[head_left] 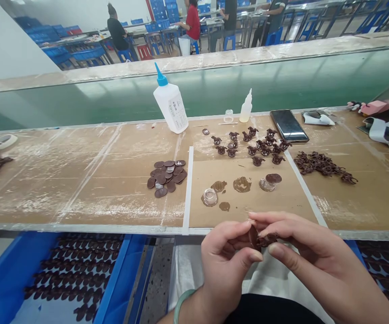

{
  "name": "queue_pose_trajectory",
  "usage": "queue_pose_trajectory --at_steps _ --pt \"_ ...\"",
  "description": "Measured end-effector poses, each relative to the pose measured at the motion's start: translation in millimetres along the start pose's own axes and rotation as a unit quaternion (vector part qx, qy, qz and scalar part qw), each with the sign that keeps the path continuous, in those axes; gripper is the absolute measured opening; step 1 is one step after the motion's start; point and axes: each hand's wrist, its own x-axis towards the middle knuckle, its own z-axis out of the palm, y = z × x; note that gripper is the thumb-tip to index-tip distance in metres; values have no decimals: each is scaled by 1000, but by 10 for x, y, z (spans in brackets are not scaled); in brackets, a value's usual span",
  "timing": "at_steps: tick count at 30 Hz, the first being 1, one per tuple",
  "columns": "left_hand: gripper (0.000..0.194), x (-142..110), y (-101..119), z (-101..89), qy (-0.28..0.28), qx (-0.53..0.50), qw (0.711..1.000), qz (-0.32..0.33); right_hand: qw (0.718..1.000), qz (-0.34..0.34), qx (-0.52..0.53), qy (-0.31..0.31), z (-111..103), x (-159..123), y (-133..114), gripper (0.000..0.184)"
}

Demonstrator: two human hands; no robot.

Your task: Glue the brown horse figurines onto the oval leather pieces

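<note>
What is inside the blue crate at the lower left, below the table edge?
Inside the blue crate are rows of small dark brown pieces on a pale surface. Anything beneath that surface is covered, and the table edge hides the crate's far end.

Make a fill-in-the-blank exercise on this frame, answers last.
The person's left hand and right hand hold small pieces coloured dark ____.
The large white plastic bottle has a ____ cap.
The black rectangular phone lies to the ____ of the small translucent dropper bottle.
A pale green round bangle circles the person's ____ wrist.

Missing words: brown; blue; right; left.
</note>
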Motion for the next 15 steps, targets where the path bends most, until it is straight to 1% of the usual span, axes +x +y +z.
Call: queue_pose_trajectory --at_steps 4,11,15 --pt "36 -1 -8 -10 2 4 1000 -5 1000 -5 -6 -4 -21 15 -26 9" --pt "35 9 2 -16 17 45 999 -5 1000 -17 -3 -6 -33 26 -48 8" --pt "35 13 -4 -18 15 38 999 -1 999 -28 -17 -3 -54 15 -51 8"
